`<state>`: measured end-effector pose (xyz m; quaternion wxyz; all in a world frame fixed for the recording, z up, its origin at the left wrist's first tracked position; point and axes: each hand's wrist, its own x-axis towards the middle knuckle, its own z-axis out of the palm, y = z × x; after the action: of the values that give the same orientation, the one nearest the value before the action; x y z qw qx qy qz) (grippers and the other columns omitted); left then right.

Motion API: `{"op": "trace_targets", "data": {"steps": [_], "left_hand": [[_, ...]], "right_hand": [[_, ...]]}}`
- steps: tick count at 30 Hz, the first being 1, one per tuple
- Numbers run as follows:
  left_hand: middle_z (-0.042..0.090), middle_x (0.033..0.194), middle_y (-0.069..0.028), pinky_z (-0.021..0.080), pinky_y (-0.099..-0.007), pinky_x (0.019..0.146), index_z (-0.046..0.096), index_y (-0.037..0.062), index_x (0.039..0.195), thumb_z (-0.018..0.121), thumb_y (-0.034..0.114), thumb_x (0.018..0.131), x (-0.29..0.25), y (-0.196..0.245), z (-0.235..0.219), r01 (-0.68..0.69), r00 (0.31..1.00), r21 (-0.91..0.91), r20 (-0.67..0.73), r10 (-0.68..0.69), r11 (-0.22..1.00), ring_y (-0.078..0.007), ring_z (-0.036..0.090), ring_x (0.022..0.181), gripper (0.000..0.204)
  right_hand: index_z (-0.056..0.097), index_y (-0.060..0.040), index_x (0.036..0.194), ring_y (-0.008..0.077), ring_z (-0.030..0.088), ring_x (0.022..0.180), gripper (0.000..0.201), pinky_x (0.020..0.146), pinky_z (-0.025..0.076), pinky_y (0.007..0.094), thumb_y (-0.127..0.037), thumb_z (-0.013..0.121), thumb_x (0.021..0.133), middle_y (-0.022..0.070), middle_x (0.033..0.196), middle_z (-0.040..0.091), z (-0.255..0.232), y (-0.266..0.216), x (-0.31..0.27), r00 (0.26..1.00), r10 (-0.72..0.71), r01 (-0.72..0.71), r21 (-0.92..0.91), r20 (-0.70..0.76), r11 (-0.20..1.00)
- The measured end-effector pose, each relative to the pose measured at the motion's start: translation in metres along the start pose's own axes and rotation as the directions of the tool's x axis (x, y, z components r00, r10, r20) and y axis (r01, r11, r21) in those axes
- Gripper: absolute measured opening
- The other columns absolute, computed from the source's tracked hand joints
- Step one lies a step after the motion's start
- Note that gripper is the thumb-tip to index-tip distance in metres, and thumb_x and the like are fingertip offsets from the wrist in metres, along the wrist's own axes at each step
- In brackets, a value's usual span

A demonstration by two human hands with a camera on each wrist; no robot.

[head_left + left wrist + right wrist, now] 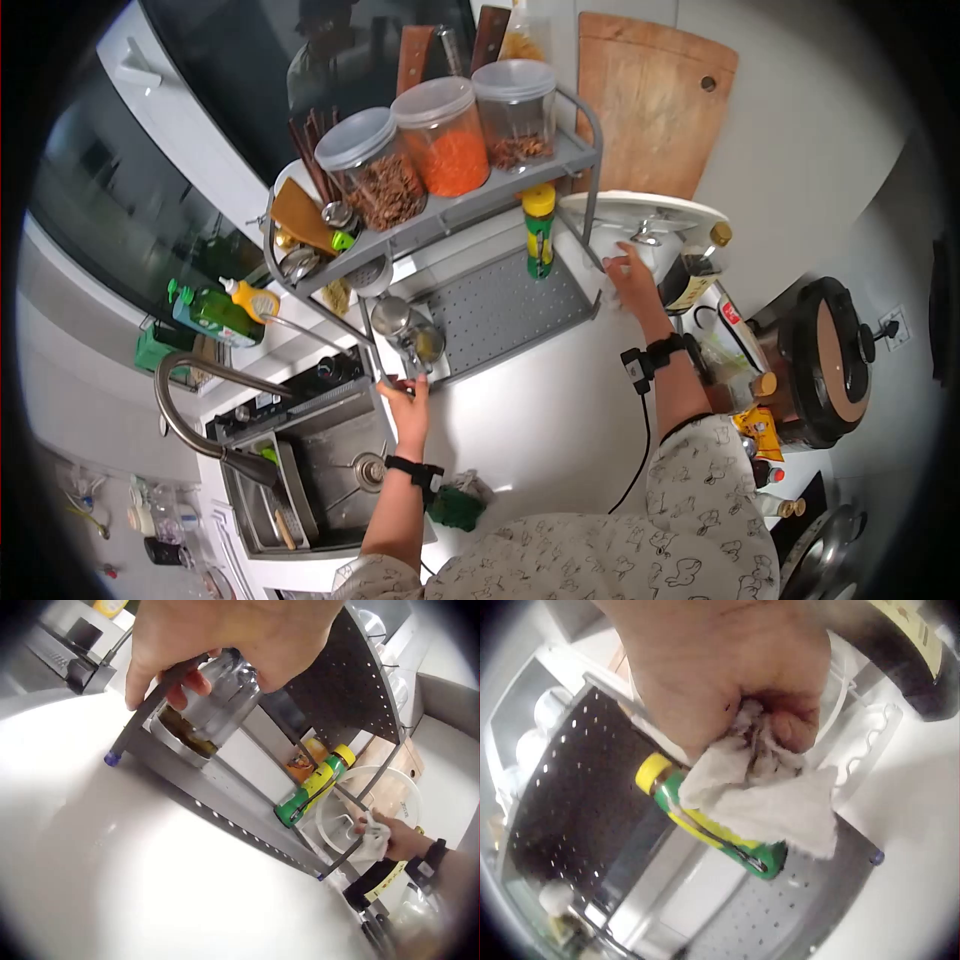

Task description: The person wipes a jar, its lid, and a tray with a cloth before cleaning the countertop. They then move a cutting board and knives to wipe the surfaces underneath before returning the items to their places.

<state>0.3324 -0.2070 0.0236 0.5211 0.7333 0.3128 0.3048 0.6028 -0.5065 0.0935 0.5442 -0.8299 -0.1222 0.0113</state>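
Observation:
My left hand [405, 410] curls its fingers round the left frame bar of a grey two-tier spice rack [510, 320], seen close up in the left wrist view. Just behind those fingers, a glass jar [225, 705] stands on the perforated lower shelf. At the other end of the rack, my right hand [637, 285] grips a crumpled white paper tissue [765, 802], close by the right-hand frame bar. A green bottle with a yellow cap [540, 235] stands on the lower shelf near it. The right fingertips are partly hidden by the tissue in the right wrist view.
Three lidded clear jars [440, 140] fill the top shelf. Left are a sink [340, 460] and curved faucet [180, 370]. A cutting board [650, 100], pot lid [690, 212], dark sauce bottle [692, 275] and rice cooker [820, 365] stand right. A green cloth [460, 508] lies in front.

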Motion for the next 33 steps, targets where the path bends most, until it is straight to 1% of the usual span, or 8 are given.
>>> {"op": "trace_targets", "data": {"steps": [4,10,18,21,23,26,30,33], "left_hand": [[0.046,0.077,-0.0042,0.042,-0.0290,0.063,0.030,0.0018,0.109,0.065,0.016,0.084,-0.002,0.004,-0.005,-0.030,0.999,0.121,-0.011,0.032,0.992,-0.0131,0.046,0.068,0.045],[0.047,0.080,-0.0056,0.042,-0.0297,0.064,0.032,0.0026,0.108,0.066,0.020,0.084,0.001,-0.001,-0.007,-0.067,0.998,0.215,-0.002,0.069,0.974,-0.0144,0.047,0.069,0.045],[0.049,0.076,-0.0062,0.043,-0.0300,0.061,0.031,0.0025,0.109,0.065,0.019,0.085,0.003,-0.003,-0.014,-0.102,0.995,0.266,0.027,0.099,0.959,-0.0157,0.050,0.067,0.045],[0.052,0.076,-0.0078,0.043,-0.0341,0.064,0.032,0.0009,0.112,0.065,0.019,0.084,0.002,0.001,-0.017,-0.049,0.998,0.249,0.040,0.040,0.967,-0.0203,0.052,0.069,0.047],[0.052,0.078,-0.0086,0.044,-0.0344,0.065,0.032,0.0007,0.113,0.065,0.020,0.085,0.001,0.006,-0.017,-0.049,0.998,0.273,0.044,0.039,0.961,-0.0211,0.053,0.069,0.047],[0.053,0.080,-0.0102,0.044,-0.0353,0.067,0.032,0.0003,0.115,0.064,0.022,0.085,0.002,0.007,-0.021,-0.052,0.998,0.309,0.054,0.037,0.950,-0.0228,0.054,0.071,0.049],[0.055,0.082,-0.0124,0.045,-0.0374,0.068,0.030,0.0000,0.117,0.064,0.024,0.086,0.004,-0.001,-0.027,-0.078,0.997,0.358,0.056,0.062,0.931,-0.0259,0.055,0.072,0.052],[0.055,0.081,-0.0126,0.045,-0.0386,0.069,0.029,0.0002,0.119,0.064,0.022,0.086,0.003,0.008,-0.027,-0.101,0.994,0.379,0.068,0.081,0.920,-0.0264,0.056,0.072,0.052]], "right_hand": [[0.048,0.0016,0.113,0.0374,0.063,0.085,0.055,0.073,0.051,0.0427,-0.041,0.062,0.082,0.0232,0.097,0.063,-0.033,0.007,0.033,0.962,-0.002,-0.083,-0.300,-0.272,0.950],[0.064,0.0010,0.099,0.0372,0.063,0.091,0.046,0.081,0.049,0.0444,-0.041,0.059,0.081,0.0248,0.096,0.064,-0.043,-0.027,0.054,0.950,0.194,-0.308,-0.643,-0.244,0.702],[0.068,-0.0007,0.093,0.0367,0.062,0.095,0.040,0.085,0.049,0.0432,-0.037,0.060,0.077,0.0233,0.098,0.064,-0.031,0.005,0.079,0.912,0.231,-0.395,-0.576,-0.340,0.716],[0.067,0.0003,0.092,0.0375,0.061,0.095,0.042,0.085,0.048,0.0429,-0.038,0.062,0.075,0.0233,0.097,0.064,-0.040,0.038,0.099,0.939,0.243,-0.335,-0.485,-0.244,0.808],[0.066,0.0041,0.089,0.0339,0.065,0.083,0.043,0.075,0.050,0.0393,-0.036,0.065,0.073,0.0235,0.084,0.065,-0.040,0.047,0.101,0.973,0.044,-0.167,-0.559,-0.227,0.812],[0.066,0.0043,0.083,0.0310,0.065,0.067,0.037,0.061,0.050,0.0382,-0.031,0.066,0.072,0.0208,0.073,0.065,-0.051,0.059,0.107,0.987,0.030,-0.116,-0.561,-0.161,0.820],[0.060,0.0021,0.078,0.0164,0.054,0.048,0.026,0.041,0.040,0.0318,-0.023,0.066,0.073,0.0087,0.061,0.057,-0.068,0.055,0.099,0.985,0.159,-0.170,-0.407,-0.062,0.898],[0.060,0.0022,0.080,0.0151,0.053,0.051,0.024,0.045,0.041,0.0312,-0.020,0.066,0.074,0.0066,0.061,0.057,-0.079,0.057,0.095,0.976,0.219,-0.207,-0.350,-0.005,0.913]]}}
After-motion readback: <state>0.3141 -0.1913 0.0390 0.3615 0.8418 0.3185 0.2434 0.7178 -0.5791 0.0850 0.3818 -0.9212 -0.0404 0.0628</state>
